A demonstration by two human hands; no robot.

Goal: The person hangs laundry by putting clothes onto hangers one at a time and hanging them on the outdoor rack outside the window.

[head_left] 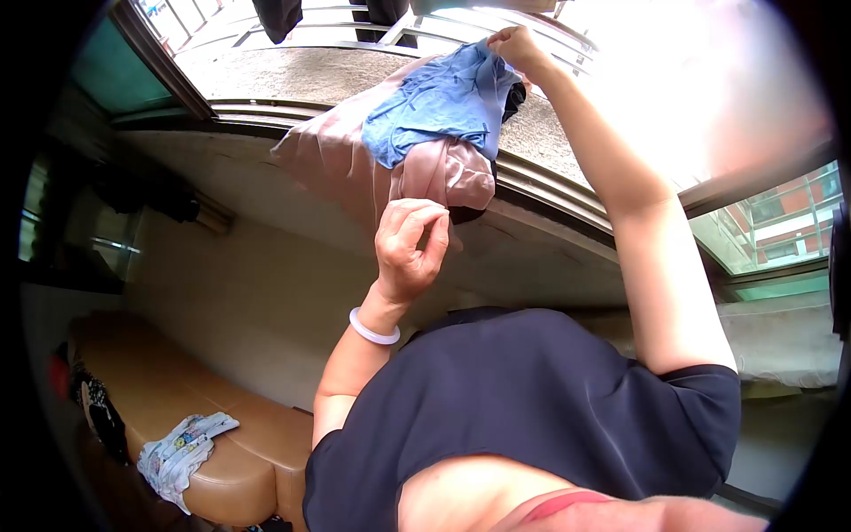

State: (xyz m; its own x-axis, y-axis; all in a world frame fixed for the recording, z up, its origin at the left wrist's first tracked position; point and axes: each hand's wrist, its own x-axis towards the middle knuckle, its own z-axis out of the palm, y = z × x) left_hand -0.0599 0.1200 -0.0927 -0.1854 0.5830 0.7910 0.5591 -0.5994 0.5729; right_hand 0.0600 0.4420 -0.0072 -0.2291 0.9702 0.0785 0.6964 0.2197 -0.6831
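Observation:
My right hand (pixel 521 49), raised at the window, is closed on the upper corner of a crumpled light blue cloth (pixel 439 102). This cloth lies over a pinkish-beige cloth (pixel 332 160) that drapes over the window sill. Just below the bunched part of the pinkish cloth is my left hand (pixel 412 248), its fingers pinched together; what they hold, if anything, cannot be made out. A pale bracelet (pixel 374 326) circles my left wrist. Something dark shows beneath the cloths.
The window track (pixel 558 186) runs along the sill, with metal bars (pixel 355 37) outside and dark items hanging at the top. On the lower left, a tan leather seat (pixel 226 483) bears a white patterned garment (pixel 182 452). A glass pane (pixel 780 222) stands at right.

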